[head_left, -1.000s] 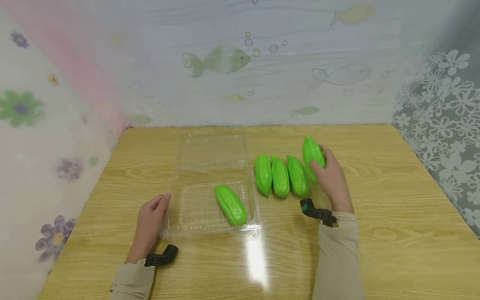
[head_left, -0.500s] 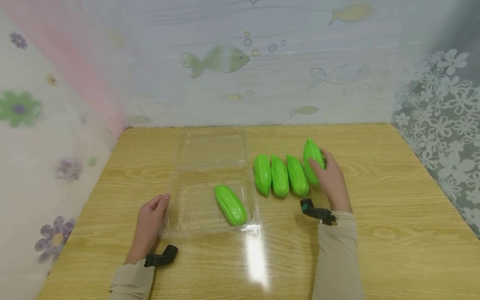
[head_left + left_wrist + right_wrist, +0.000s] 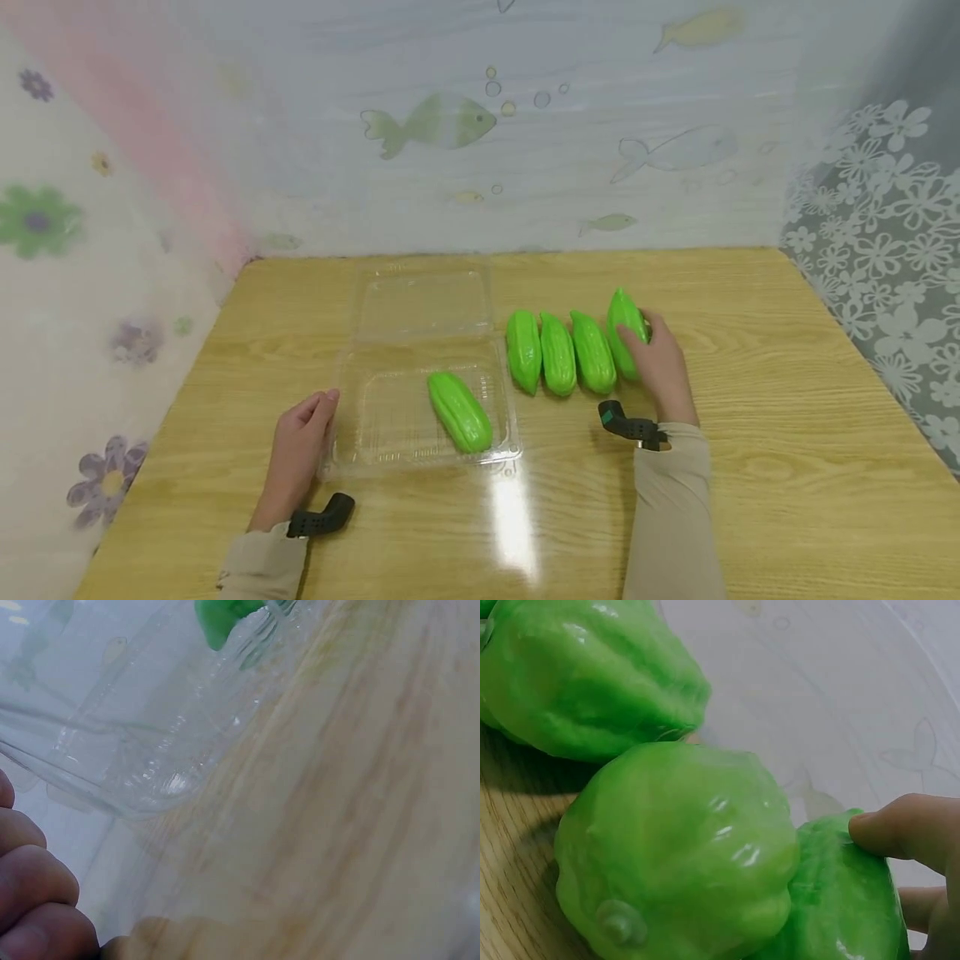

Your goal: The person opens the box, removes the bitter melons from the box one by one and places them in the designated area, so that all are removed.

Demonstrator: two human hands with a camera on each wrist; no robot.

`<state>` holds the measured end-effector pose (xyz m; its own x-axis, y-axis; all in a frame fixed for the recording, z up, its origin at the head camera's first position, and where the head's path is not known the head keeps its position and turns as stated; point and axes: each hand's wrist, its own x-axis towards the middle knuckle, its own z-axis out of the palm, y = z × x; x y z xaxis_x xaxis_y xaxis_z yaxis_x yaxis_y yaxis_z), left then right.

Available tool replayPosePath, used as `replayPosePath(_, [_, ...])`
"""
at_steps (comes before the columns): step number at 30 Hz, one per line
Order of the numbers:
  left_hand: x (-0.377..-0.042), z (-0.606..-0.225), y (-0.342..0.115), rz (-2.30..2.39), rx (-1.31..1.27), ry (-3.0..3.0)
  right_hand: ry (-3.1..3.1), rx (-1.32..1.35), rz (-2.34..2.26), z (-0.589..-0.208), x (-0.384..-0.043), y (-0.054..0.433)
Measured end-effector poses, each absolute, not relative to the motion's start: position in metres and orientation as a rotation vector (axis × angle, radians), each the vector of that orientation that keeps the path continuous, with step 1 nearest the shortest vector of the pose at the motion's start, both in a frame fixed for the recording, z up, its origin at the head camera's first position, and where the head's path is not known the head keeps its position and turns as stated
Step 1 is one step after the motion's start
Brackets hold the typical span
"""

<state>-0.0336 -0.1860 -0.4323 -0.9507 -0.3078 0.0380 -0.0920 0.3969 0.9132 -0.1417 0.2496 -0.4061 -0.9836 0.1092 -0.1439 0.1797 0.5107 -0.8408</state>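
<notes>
My right hand [image 3: 663,358] grips a glossy, bright green ridged gourd [image 3: 622,325], thumb on its near left side and fingers on its right. Left of it, three matching gourds stand in a row [image 3: 593,352], the held one close beside the last. In the right wrist view the thumb presses the held gourd [image 3: 840,892], which touches its neighbour [image 3: 682,840]. My left hand [image 3: 298,442], fingers curled, holds the left rim of an open clear plastic clamshell container [image 3: 390,457]; its fingertips are partly hidden. One gourd [image 3: 460,412] lies tilted in the container's right half.
The container's clear lid [image 3: 423,302] lies folded back behind its base. A wooden table [image 3: 780,467] bears everything. Walls covered with printed fish and flowers [image 3: 442,200] enclose the back and both sides.
My right hand has moved the held gourd slightly toward me, down alongside the row, so it lines up more closely with the others. The left hand and container have stayed put.
</notes>
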Motion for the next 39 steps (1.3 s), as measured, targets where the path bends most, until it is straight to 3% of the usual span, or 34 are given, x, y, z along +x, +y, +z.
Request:
replayPosePath(6, [-0.033, -0.434, -0.188, -1.607, 0.352, -2.462, 2.641, 0.287, -1.497, -0.411, -0.142, 0.249])
replayPosePath(14, [-0.027, -0.408, -0.173, -1.583, 0.328, -2.468, 2.639, 0.271, -1.440, -0.414, -0.144, 0.251])
replayPosePath(39, [-0.026, -0.405, -0.171, -1.587, 0.363, -2.478, 2.647, 0.224, -1.284, -0.409, -0.143, 0.252])
